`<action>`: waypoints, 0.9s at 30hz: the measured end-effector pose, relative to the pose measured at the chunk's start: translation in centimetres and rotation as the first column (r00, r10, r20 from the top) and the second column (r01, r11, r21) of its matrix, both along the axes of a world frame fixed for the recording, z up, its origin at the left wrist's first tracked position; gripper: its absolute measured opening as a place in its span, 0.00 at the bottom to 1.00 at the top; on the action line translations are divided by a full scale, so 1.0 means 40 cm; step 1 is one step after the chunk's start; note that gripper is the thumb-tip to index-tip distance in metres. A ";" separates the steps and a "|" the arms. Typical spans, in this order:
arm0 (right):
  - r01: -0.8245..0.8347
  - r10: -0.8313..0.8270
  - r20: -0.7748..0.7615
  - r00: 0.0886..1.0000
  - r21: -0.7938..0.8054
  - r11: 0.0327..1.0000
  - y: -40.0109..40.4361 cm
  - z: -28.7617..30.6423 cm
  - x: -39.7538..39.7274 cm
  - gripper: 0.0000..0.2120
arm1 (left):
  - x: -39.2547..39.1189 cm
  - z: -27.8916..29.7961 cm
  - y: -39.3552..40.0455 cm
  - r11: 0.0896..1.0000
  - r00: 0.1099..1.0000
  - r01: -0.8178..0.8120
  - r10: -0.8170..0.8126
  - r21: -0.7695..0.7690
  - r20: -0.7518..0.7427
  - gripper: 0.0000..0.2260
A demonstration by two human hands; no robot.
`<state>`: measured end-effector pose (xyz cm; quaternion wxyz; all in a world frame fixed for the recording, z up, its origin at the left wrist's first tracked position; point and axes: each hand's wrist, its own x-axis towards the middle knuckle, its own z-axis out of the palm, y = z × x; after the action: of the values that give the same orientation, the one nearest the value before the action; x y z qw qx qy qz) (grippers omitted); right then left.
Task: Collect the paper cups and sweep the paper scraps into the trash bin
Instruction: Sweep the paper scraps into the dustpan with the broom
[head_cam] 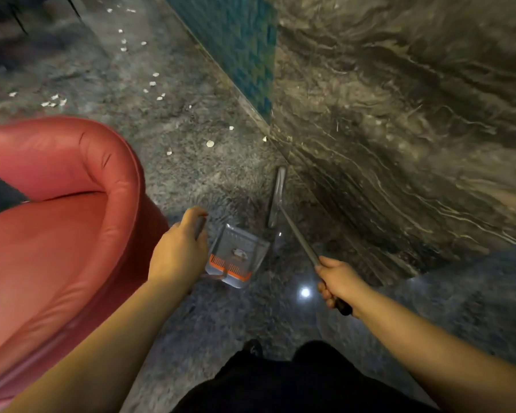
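Left hand (181, 245) has its fingers curled tight round the top of the dustpan handle (199, 227), so they're clamped on it, not apart. Right hand (337, 283) is wrapped round the broom handle (298, 238) near its dark end grip, fingers closed on the pole too.

Going out from there: the dustpan (236, 254) hangs just below and to the right of the left hand, grey and see-through-ish with an orange comb strip along one edge. There's a small light-coloured bit lying inside it, too blurry to say what exactly. The broom head (276, 196) is down on the floor (191, 180) right beside the dark marble wall (399, 144), just past the dustpan, and looks flat and narrow from up here.

The paper scraps (210, 143) are further out, scattered white bits across the speckled floor, some near the wall base and more trailing off toward the top left. A big red armchair (57, 219) sits close on the left, right next to the left arm. Person's dark trousers show at the bottom edge.
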<state>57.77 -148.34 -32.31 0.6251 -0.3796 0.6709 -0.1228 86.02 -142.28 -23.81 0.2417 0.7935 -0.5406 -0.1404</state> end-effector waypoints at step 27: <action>-0.194 0.199 -0.110 0.974 0.058 0.979 -1.281 -0.033 0.370 0.20 | 0.377 0.003 -1.099 0.979 0.980 -0.201 0.201 0.033 -0.007 0.13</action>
<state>72.56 -199.58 -33.63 0.6032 -0.4358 0.6676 -0.0227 101.09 -186.25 -23.69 0.2447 0.8470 -0.4543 -0.1278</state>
